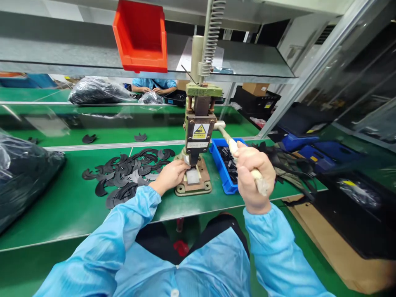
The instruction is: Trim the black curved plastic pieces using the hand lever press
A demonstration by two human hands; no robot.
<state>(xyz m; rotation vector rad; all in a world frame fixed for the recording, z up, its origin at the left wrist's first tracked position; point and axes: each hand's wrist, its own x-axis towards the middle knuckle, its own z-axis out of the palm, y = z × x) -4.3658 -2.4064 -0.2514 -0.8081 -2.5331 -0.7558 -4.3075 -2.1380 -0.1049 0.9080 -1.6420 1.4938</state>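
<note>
At the far left, a black plastic bag [21, 173] is seen on the green table [71, 210]. A heap of flat black pieces [126, 175] is spread right of it. The left hand [170, 175] is pressed against the white block [192, 175] on the hand press [198, 136]; whether anything is pinched cannot be told. The lever handle [247, 163] is gripped in the closed right hand [252, 177], near the blue tray [224, 165].

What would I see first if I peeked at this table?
Right in the middle stands a hand press with a yellow warning sticker; the right hand grips its lever and the left hand touches the block under it. Black curved pieces lie scattered to its left, and a red bin sits on the shelf above.
</note>
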